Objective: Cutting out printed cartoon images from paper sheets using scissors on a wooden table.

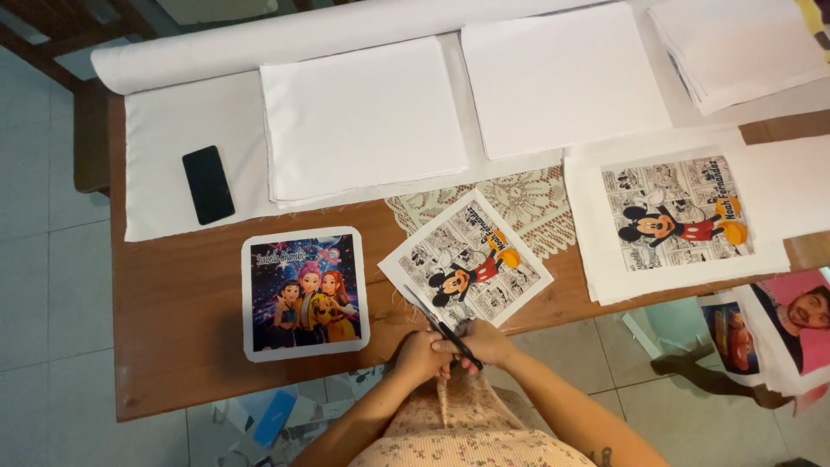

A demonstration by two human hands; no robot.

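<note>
Right now both hands are bunched together at the near edge of the wooden surface (173,329), just above the person's lap. The right hand (486,342) is closed round the dark handles of a pair of scissors (437,324); the left hand (419,355) is curled shut beside it, touching it. Whether the left hand pinches the fabric or only steadies the scissors I cannot tell.

The scissor blades point up and to the left from the hands, away from the person, and their tip reaches the near corner of the cartoon-mouse fabric print (467,259). That print lies turned like a diamond, with one corner towards the hands and its body spreading away up and to the right, partly over a cream lace doily (527,203). So it lies straight ahead of both hands, with the blades running roughly along its lower left edge. The right hand is the nearer to it.

To the left, just apart from it, lies a rounded-corner print of three cartoon girls (304,292). A larger mouse print (679,216) sits well to the right on a white stack. Further back are folded white fabric squares (363,117), a white roll (285,39) and a black phone (208,183). Bare wood shows on the left near side; scraps litter the floor below.
</note>
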